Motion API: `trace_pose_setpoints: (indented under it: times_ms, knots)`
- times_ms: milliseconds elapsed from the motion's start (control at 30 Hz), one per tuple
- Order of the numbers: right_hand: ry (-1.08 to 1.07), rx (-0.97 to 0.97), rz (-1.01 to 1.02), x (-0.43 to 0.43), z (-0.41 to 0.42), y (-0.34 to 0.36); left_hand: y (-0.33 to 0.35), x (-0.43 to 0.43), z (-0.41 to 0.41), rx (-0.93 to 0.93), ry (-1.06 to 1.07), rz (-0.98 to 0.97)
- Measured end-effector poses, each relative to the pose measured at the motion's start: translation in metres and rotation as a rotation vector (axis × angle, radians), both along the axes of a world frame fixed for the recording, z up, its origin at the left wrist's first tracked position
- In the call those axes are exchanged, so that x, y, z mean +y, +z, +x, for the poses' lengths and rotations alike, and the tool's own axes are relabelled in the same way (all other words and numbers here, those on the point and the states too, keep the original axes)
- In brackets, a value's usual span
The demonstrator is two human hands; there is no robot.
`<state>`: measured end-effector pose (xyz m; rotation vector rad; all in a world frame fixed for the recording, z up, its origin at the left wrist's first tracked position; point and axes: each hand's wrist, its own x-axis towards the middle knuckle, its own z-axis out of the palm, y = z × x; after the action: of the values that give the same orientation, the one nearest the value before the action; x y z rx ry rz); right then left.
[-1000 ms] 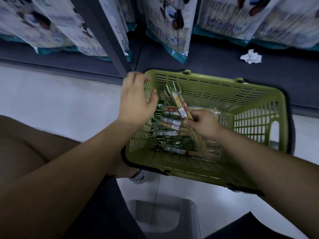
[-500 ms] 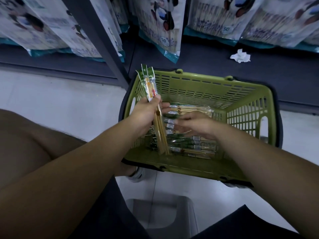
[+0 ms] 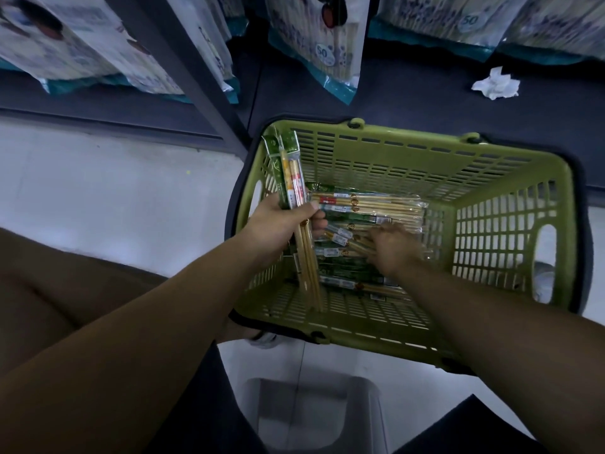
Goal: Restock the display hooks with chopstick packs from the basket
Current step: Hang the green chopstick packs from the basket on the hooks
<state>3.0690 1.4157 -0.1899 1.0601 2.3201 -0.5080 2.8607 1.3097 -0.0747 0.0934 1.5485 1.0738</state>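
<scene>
Your left hand (image 3: 281, 224) grips a bunch of chopstick packs (image 3: 289, 178) upright by the left wall of the green basket (image 3: 409, 136) — a slack hold could let the slick sleeves fan out and drop. Your right hand (image 3: 393, 247) digs into the loose packs (image 3: 366, 208); whether it has pinched one, I cannot tell. The basket holds these lying flat.

Basket (image 3: 409, 140) on floor (image 3: 114, 198) before shelf (image 3: 425, 103), chopstick packs (image 3: 366, 208) piled inside, crumpled paper (image 3: 496, 84) seemingly on shelf behind.
</scene>
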Motion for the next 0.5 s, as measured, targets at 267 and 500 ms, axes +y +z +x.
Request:
trace_pose_setpoints:
  times_ms: [267, 500]
  knots:
    - [0.007, 0.002, 0.003, 0.006, -0.001, 0.001, -0.005, 0.004, 0.004, -0.098, -0.043, -0.089]
    - [-0.295, 0.222, -0.235, 0.027, -0.003, 0.031, -0.009, -0.003, 0.006, -0.023, -0.01, -0.092]
